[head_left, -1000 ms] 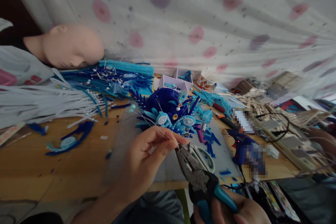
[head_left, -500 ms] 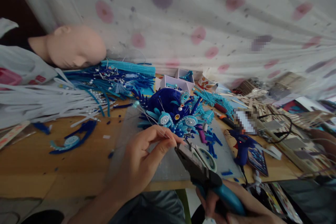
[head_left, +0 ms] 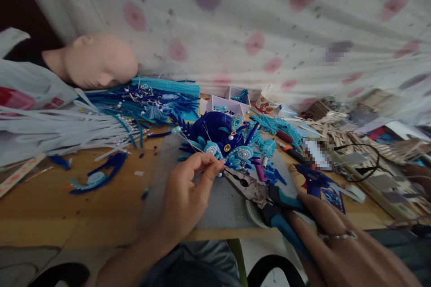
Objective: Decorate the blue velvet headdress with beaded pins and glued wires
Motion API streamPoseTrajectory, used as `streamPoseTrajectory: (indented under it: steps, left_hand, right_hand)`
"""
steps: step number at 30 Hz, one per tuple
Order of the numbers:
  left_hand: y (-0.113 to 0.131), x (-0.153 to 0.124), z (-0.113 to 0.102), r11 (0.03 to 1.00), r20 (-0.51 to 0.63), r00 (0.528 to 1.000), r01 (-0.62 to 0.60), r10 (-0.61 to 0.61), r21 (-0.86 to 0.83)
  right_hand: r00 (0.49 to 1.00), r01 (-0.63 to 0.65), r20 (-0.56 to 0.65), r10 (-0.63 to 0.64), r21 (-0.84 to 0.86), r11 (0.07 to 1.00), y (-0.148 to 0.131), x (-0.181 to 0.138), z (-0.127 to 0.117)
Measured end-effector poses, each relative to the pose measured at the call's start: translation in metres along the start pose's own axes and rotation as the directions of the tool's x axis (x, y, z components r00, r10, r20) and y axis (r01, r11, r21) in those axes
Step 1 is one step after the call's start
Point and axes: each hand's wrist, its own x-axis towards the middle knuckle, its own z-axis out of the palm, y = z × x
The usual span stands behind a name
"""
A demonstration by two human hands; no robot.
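Note:
My left hand (head_left: 183, 197) pinches a thin wire (head_left: 193, 145) between thumb and forefinger; the wire ends in a pale bead at its far tip. The pinch sits right beside a dark blue and turquoise beaded headpiece (head_left: 218, 136) on a grey mat (head_left: 215, 208). Blue-handled pliers (head_left: 251, 186) lie on the mat, jaws pointing toward my left fingertips. My right hand (head_left: 336, 242), with a ring on it, lies stretched flat over the pliers' handles, fingers extended.
A mannequin head (head_left: 97, 60) lies at the back left above white strips (head_left: 50, 130) and blue trimmings. A blue glue gun (head_left: 314, 181) with its cord, wooden sticks and small white boxes (head_left: 224, 105) crowd the right. A spotted curtain hangs behind the wooden table.
My right hand lowered the pliers from the wire's end onto the mat and its fingers opened out over the handles. My left hand kept its pinch and shifted slightly toward the headpiece.

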Motion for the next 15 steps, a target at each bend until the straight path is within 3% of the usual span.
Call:
streamPoseTrajectory:
  steps: [4,6,9,10,12,15]
  left_hand:
    - [0.004,-0.002,0.000,0.997,-0.054,0.996,0.073,-0.072,0.030]
    - [0.007,-0.006,-0.002,0.994,-0.059,0.992,0.113,-0.113,0.001]
    - [0.012,-0.010,-0.006,0.985,-0.051,0.986,0.157,-0.161,-0.078]
    - [0.013,-0.011,-0.008,0.982,-0.059,0.984,0.160,-0.166,-0.100]
    - [0.014,-0.012,-0.009,0.981,-0.070,0.984,0.152,-0.161,-0.123]
    - [0.015,-0.011,-0.010,0.983,-0.050,0.990,0.122,-0.130,-0.140]
  right_hand:
    - [0.997,0.027,-0.063,-0.035,-0.125,0.992,0.008,-0.007,-0.003]
    - [0.993,-0.018,-0.114,0.013,-0.043,0.999,0.010,-0.010,-0.001]
    - [0.989,-0.073,-0.102,0.103,0.262,0.962,0.013,-0.013,0.009]
    - [0.991,-0.091,-0.057,0.124,0.399,0.912,0.014,-0.013,0.014]
    - [0.985,-0.166,0.081,0.151,0.669,0.725,0.015,-0.016,0.022]
    - [0.921,-0.391,0.370,0.126,0.872,0.296,0.015,-0.027,0.031]
